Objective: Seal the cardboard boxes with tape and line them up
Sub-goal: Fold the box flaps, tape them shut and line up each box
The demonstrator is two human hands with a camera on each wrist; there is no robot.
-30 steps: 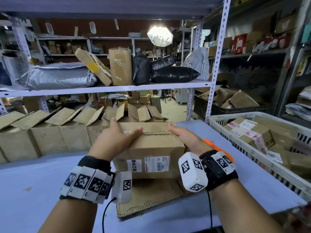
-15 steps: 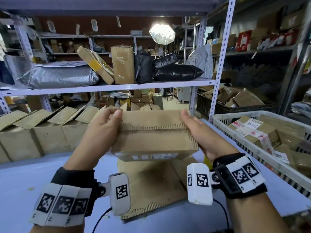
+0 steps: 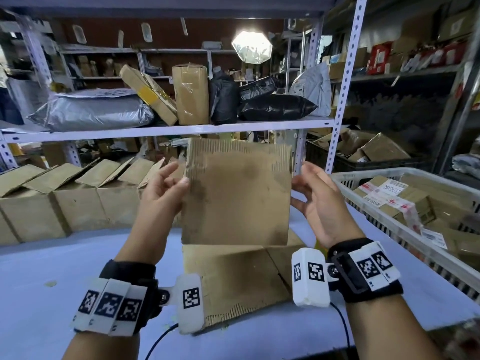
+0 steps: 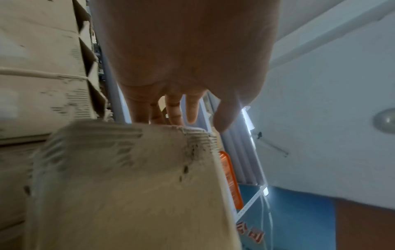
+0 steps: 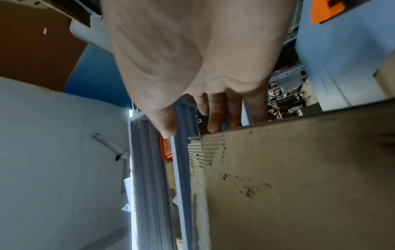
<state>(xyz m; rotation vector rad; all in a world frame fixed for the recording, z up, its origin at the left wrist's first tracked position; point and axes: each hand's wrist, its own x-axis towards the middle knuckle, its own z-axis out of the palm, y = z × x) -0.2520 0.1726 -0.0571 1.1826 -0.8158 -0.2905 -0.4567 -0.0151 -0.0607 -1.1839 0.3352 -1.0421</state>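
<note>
I hold a worn cardboard box (image 3: 236,193) up in the air above the blue table (image 3: 52,281), with one broad scuffed face turned toward me. My left hand (image 3: 166,188) grips its left edge, thumb on the front and fingers behind. My right hand (image 3: 314,201) grips the right edge the same way. The left wrist view shows the box (image 4: 128,186) under my fingers (image 4: 171,110), and the right wrist view shows its corner (image 5: 299,177) below my fingers (image 5: 215,116). No tape is in sight.
A flat cardboard sheet (image 3: 233,276) lies on the table under the box. A row of open boxes (image 3: 78,203) stands along the back left. A white basket (image 3: 376,171) of parcels sits at the right. A shelf (image 3: 155,129) crosses just above.
The box went from resting on the cardboard sheet to raised and tipped, so a broad face points at me. Both hands rose with it and moved to its side edges.
</note>
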